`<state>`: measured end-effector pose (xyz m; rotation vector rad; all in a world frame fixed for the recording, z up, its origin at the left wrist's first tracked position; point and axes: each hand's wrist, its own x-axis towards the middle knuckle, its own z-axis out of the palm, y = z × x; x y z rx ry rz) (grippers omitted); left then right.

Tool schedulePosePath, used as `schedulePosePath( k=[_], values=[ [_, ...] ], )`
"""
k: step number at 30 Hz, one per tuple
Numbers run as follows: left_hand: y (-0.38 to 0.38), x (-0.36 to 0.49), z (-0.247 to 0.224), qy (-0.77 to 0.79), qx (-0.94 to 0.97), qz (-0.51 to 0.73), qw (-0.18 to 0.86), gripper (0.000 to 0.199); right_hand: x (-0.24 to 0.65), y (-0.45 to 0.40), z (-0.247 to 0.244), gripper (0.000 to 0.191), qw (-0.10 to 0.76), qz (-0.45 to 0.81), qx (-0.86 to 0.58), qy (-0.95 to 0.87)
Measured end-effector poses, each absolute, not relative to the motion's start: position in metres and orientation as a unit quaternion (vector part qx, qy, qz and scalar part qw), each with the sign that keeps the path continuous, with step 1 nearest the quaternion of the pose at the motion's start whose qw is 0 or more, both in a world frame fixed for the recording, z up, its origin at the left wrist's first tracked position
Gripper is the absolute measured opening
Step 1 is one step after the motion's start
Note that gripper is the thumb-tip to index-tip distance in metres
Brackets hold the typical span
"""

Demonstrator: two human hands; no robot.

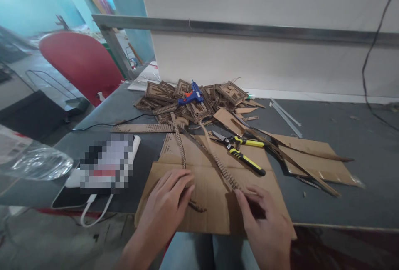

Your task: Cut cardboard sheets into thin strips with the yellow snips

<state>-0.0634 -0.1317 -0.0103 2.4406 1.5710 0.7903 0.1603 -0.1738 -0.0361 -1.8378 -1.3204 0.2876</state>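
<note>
My left hand (170, 195) lies over a narrow corrugated cardboard strip (179, 143), its fingers curled round it. One end of that strip runs toward the pile at the back, and a short dark tail shows below the fingers. Between thumb and fingers, my right hand (263, 216) pinches the near end of another corrugated strip (222, 168), which stretches diagonally away. Both hands are above a flat cardboard sheet (199, 195) at the table's front edge. Yellow-and-black snips (246, 153) lie on the sheet with blades apart, beyond my right hand.
A blue glue gun (192, 94) rests on a heap of cardboard pieces (157, 91) at the back. Cardboard offcuts (311, 157) and glue sticks (286, 118) lie right. At left are a white device (134, 153) with a cable and a clear plastic package (40, 164).
</note>
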Motion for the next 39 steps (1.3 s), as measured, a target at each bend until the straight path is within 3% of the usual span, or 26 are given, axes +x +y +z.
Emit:
schedulePosePath(
  k=[5,10,15,26,30,36,39],
  values=[
    [-0.131,-0.063,-0.012,0.521,0.807,0.270,0.064,0.019,0.165,-0.166,-0.029,0.039,0.367,0.169,-0.720,-0.564],
    [-0.136,-0.062,-0.010,0.507,0.814,0.277,0.059,0.019,0.173,-0.143,-0.013,0.032,0.278,0.260,-0.671,-0.637],
    [-0.138,-0.058,-0.008,0.484,0.828,0.275,0.060,0.020,0.158,-0.135,-0.004,0.024,0.242,0.352,-0.611,-0.666],
    [-0.107,-0.063,0.016,0.490,0.829,0.267,0.035,0.022,0.113,-0.143,-0.001,0.018,0.170,0.304,-0.550,-0.759],
    [-0.080,-0.056,0.017,0.563,0.805,0.185,-0.016,0.028,0.111,-0.144,0.004,0.011,0.134,0.295,-0.528,-0.785],
    [-0.065,-0.063,0.007,0.603,0.784,0.146,-0.008,0.027,0.149,-0.138,0.014,0.018,0.185,0.346,-0.481,-0.784],
    [-0.069,-0.070,0.006,0.620,0.771,0.143,-0.003,0.030,0.205,-0.115,0.015,0.023,0.257,0.245,-0.586,-0.729]
  ],
)
